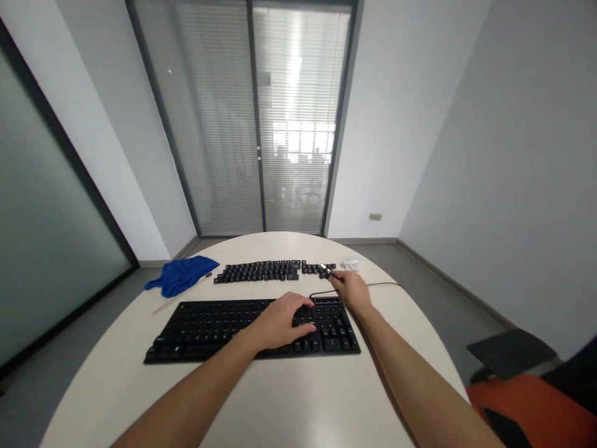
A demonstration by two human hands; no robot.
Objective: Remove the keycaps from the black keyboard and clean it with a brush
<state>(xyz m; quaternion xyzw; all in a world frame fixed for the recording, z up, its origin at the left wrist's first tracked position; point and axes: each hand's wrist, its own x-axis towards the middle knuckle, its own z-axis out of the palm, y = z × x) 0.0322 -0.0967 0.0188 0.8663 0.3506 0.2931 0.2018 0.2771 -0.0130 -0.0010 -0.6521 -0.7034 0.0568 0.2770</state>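
While resting spread left fingers point(303, 301) on the keyboard point(205, 326), pinching a tool point(331, 272) in right fingers point(342, 275). Held near loose keys point(261, 270).

The head view looks forward and down over the nearby table point(298, 401) toward glass panels point(273, 118).

Under the left hand point(282, 318), I'm seeing matt black plastic on the keyboard point(205, 325); beyond it, the loose keycaps point(261, 270) are showing similar dark plastic. In the right hand point(354, 290), the slim tool point(331, 272) is glinting like metal at its tip. Just past that hand, the wad point(351, 264) is looking like crumpled white paper. Beneath both, the smooth tabletop point(289, 404) is reflecting softly.
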